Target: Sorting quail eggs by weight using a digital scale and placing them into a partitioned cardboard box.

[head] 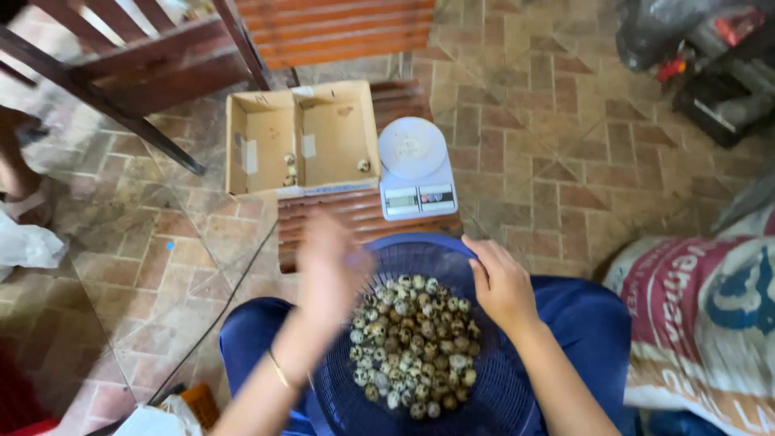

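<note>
A blue mesh basket (492, 379) rests on my lap and holds several small speckled eggs (413, 343). My right hand (502, 284) grips the basket's right rim. Blurred with motion, my left hand (329, 266) hovers above the basket's left edge; whether it holds an egg I cannot tell. Ahead on a low wooden stool (323, 216) sit an open cardboard box (300, 139) with a few eggs inside and a white digital kitchen scale (416, 167).
Brick-tiled floor all around. A wooden bench frame (145, 73) stands at the back left. A printed sack (702, 323) lies at the right, dark bags and tools (710, 56) at the top right. Someone's foot (24, 194) shows at the left edge.
</note>
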